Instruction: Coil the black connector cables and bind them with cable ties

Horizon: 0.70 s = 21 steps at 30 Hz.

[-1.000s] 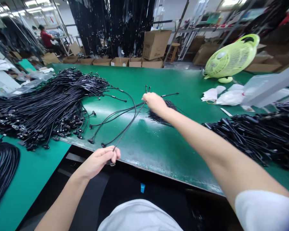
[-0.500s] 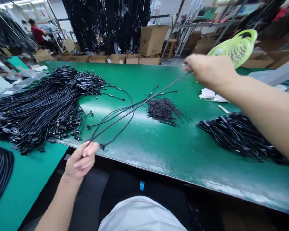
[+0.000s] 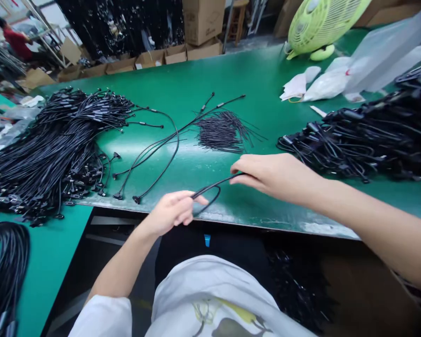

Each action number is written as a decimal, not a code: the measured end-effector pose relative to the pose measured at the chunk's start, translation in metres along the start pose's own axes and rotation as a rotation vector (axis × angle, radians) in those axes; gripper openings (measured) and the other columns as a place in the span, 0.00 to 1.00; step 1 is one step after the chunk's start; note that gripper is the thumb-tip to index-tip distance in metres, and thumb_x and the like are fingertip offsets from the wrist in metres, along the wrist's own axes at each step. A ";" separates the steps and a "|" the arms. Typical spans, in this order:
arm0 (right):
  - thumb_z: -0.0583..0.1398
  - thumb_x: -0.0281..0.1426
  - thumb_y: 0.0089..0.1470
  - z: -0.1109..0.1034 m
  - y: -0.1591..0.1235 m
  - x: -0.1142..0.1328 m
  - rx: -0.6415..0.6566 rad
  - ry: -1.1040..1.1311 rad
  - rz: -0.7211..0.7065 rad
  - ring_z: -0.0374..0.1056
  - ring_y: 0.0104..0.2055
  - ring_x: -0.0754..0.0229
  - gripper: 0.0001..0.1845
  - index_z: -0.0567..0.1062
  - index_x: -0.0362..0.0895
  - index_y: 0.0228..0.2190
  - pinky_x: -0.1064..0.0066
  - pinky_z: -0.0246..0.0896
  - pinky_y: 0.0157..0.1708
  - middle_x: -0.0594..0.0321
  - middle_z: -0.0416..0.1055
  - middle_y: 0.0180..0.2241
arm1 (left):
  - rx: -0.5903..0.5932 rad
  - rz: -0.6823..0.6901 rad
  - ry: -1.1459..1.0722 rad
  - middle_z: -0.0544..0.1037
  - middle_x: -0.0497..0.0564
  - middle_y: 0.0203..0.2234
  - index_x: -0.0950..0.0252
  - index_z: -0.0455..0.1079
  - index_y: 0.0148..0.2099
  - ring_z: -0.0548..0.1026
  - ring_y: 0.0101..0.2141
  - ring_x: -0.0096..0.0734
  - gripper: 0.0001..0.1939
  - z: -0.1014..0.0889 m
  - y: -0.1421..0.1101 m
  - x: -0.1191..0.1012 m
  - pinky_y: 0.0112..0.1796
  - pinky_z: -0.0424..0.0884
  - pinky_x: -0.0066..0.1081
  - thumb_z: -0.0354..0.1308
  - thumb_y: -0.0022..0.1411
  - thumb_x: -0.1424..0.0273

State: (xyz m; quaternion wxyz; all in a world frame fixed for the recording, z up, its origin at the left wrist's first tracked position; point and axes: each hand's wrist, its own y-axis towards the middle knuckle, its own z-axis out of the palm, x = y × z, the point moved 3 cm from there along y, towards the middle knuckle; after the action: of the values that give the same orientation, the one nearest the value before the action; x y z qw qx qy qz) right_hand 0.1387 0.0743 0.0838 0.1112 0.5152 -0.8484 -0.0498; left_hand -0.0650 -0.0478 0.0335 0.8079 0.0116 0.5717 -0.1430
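Near the table's front edge, a black cable [image 3: 215, 184] runs doubled between my two hands, with a small loop hanging below. My left hand [image 3: 175, 209] grips it at one end, fingers curled round. At the other end my right hand [image 3: 257, 172] pinches the cable between thumb and fingers. Past my hands lies a pile of short thin black ties [image 3: 220, 132]. A few loose cables [image 3: 175, 149] with plugs at their ends stretch across the table to the left of it.
A large heap of black cables [image 3: 52, 150] covers the left side. Bundled coiled cables [image 3: 365, 135] are piled at right. Behind them stand a green fan [image 3: 319, 25] and white plastic bags [image 3: 331, 84]. Cardboard boxes [image 3: 150, 58] line the far edge. A person in red [image 3: 17, 42] sits far left.
My right hand has come down and back from the far right, and my left hand has moved right. The cable, stretched long before, is now folded short between them. The view has tilted down.
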 end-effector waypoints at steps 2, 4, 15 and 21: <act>0.50 0.41 0.65 0.008 -0.016 -0.025 0.003 0.090 0.030 0.71 0.35 0.57 0.17 0.73 0.45 0.38 0.68 0.59 0.31 0.59 0.76 0.35 | -0.069 0.041 -0.317 0.51 0.36 0.11 0.71 0.76 0.40 0.47 0.11 0.12 0.12 -0.016 -0.008 -0.012 0.17 0.58 0.16 0.57 0.64 0.67; 0.49 0.39 0.66 0.020 -0.036 -0.037 -0.046 0.156 0.077 0.73 0.38 0.56 0.16 0.73 0.45 0.41 0.67 0.63 0.36 0.57 0.76 0.38 | -0.219 0.147 -0.582 0.54 0.36 0.12 0.72 0.74 0.42 0.50 0.11 0.11 0.10 -0.032 -0.018 -0.027 0.17 0.58 0.12 0.53 0.67 0.71; 0.48 0.20 0.58 0.034 -0.062 0.047 -0.234 -0.010 -0.239 0.60 0.18 0.60 0.18 0.75 0.45 0.39 0.65 0.49 0.22 0.63 0.67 0.20 | -0.432 0.302 0.042 0.76 0.49 0.27 0.67 0.74 0.40 0.76 0.30 0.26 0.14 -0.009 0.007 -0.015 0.40 0.72 0.29 0.55 0.66 0.62; 0.52 0.31 0.64 0.012 -0.040 0.049 -0.300 0.303 -0.124 0.64 0.24 0.64 0.13 0.73 0.44 0.30 0.71 0.52 0.26 0.65 0.70 0.23 | 0.006 0.167 0.536 0.78 0.54 0.35 0.65 0.73 0.40 0.74 0.36 0.33 0.16 0.042 0.016 0.010 0.42 0.68 0.32 0.52 0.67 0.59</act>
State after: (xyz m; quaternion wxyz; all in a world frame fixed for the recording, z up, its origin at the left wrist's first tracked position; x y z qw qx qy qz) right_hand 0.1486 0.0115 0.0712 0.3098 0.5456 -0.7716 -0.1043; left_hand -0.0195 -0.0420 0.0368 0.6368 0.0984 0.7616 -0.0693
